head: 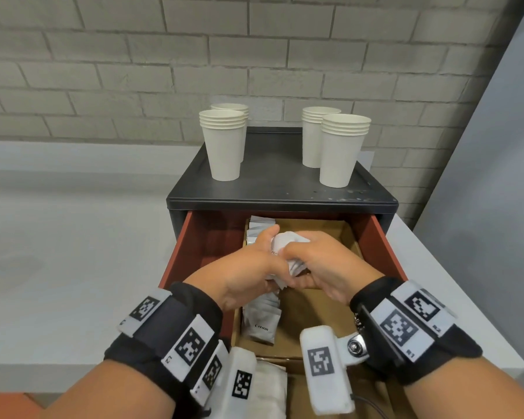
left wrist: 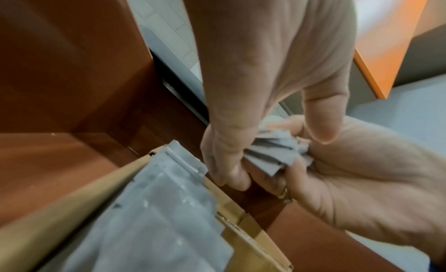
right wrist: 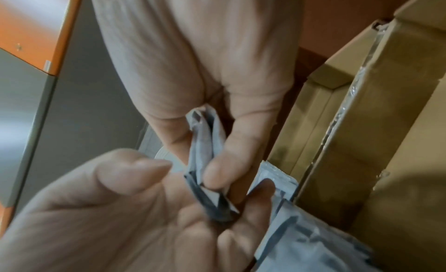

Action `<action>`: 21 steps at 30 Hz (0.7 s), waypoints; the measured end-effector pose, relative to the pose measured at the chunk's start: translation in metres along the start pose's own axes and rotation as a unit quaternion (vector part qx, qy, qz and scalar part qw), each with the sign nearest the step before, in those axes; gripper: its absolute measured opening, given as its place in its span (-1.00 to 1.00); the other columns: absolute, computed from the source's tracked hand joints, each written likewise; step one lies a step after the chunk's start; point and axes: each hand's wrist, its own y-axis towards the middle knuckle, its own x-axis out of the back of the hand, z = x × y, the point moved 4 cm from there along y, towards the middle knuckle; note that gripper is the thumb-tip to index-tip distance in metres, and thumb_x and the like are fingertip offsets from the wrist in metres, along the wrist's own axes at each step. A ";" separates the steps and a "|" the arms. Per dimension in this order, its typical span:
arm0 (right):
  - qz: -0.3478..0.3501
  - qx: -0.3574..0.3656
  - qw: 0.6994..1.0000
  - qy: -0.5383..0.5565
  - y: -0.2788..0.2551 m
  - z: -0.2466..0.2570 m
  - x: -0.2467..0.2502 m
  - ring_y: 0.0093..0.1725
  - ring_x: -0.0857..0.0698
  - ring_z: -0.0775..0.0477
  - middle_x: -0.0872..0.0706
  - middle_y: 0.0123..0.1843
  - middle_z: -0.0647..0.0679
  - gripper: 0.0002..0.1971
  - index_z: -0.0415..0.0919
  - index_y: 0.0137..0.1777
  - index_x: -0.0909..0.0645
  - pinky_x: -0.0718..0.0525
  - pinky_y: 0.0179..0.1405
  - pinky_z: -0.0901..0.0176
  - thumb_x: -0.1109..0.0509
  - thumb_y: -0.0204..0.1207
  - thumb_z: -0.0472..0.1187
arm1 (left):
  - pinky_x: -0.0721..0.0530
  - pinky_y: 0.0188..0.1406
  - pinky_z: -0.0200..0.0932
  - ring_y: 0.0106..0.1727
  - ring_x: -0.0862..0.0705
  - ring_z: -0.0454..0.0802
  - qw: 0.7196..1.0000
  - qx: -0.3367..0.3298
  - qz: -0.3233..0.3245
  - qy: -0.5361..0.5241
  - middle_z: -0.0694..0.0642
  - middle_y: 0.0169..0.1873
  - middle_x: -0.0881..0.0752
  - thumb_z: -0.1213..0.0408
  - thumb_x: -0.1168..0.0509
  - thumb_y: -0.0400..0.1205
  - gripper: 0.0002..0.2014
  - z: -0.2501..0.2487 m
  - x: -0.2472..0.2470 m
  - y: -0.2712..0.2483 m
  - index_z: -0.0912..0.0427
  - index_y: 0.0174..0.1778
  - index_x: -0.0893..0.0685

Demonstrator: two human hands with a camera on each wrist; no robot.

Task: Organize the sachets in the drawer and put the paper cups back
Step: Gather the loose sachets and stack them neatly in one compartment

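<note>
Over the open red-brown drawer (head: 182, 252), my two hands hold one bundle of white sachets (head: 288, 244) between them. My left hand (head: 254, 261) grips its left side and my right hand (head: 315, 255) curls round its right side. The left wrist view shows the fanned sachets (left wrist: 272, 152) pinched by my left hand (left wrist: 231, 167), with the right hand (left wrist: 362, 180) cupped under them. In the right wrist view my right hand (right wrist: 217, 161) pinches the sachets (right wrist: 205, 142). Several stacks of paper cups (head: 223, 143) (head: 342, 149) stand on the black cabinet top (head: 279, 179).
A cardboard box (head: 315, 306) lines the drawer, with a row of sachets (head: 262, 319) along its left side and more at the back (head: 259, 225). Another pile of white sachets (head: 270, 385) lies nearest me. The cabinet stands on a white counter (head: 73, 267) against a brick wall.
</note>
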 end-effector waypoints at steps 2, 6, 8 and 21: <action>-0.012 0.013 0.998 -0.058 0.001 0.002 0.003 -0.13 -0.69 0.01 -0.67 -0.12 -0.08 -0.83 -0.07 -0.02 -0.57 -0.73 -0.24 0.23 -0.25 0.56 -0.36 | -0.62 0.07 -0.09 0.18 -0.61 0.10 0.999 -0.014 -0.037 -0.024 0.22 0.35 -0.52 0.63 -0.18 0.48 -0.29 -0.006 0.003 -0.004 -0.01 0.52 -0.30; 0.026 0.041 0.973 -0.226 -0.006 0.003 0.002 -0.06 -0.71 -0.07 -0.70 -0.05 -0.13 -0.89 -0.17 -0.01 -0.61 -0.72 -0.13 0.16 -0.32 0.52 -0.33 | -0.56 -0.15 -0.14 -0.11 -0.59 0.02 0.969 -0.003 -0.243 -0.036 0.17 -0.08 -0.60 0.53 -0.14 0.59 -0.77 -0.008 0.027 -0.003 0.13 -0.04 -0.59; 0.062 0.046 0.949 -0.306 -0.011 0.001 -0.004 0.05 -0.71 -0.07 -0.72 0.04 -0.11 -0.80 -0.19 0.10 -0.65 -0.70 0.00 0.09 -0.40 0.49 -0.33 | -0.58 -0.02 -0.08 -0.14 -0.53 0.02 0.946 0.052 -0.321 -0.017 0.16 -0.13 -0.55 0.44 -0.20 0.63 -0.88 -0.005 0.038 -0.003 0.19 0.00 -0.57; -0.033 0.042 0.908 -0.415 -0.018 -0.035 -0.034 0.07 -0.54 -0.03 -0.46 0.18 0.01 -0.47 -0.01 0.19 -0.41 -0.60 -0.03 0.18 -0.57 0.29 -0.24 | -0.45 0.45 0.17 0.44 -0.47 0.26 0.959 0.133 -0.246 -0.036 0.31 0.45 -0.48 0.16 -0.23 0.65 -0.49 0.018 0.032 0.006 0.24 0.51 -0.39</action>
